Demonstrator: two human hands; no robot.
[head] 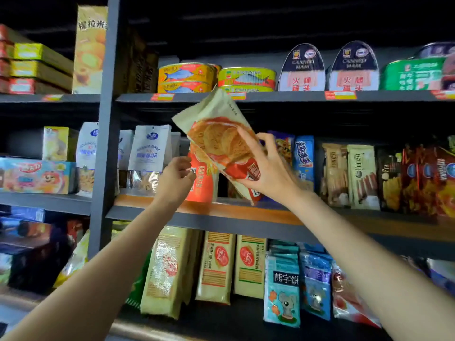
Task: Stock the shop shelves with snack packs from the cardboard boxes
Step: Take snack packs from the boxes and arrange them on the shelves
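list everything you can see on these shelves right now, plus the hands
biscuit pack: 1, cream and orange, tilted in front of the middle shelf, held
standing biscuit pack: 1, orange, upright on the middle shelf
white pouches: several, middle shelf, left
wafer packs: 2, cream, middle shelf, right
fish tins: stacked, yellow, top shelf
ham tins: 2, dark blue and white, top shelf
cracker packs: several, cream, bottom shelf
left hand: 1, at the standing biscuit pack
right hand: 1, grips the biscuit pack
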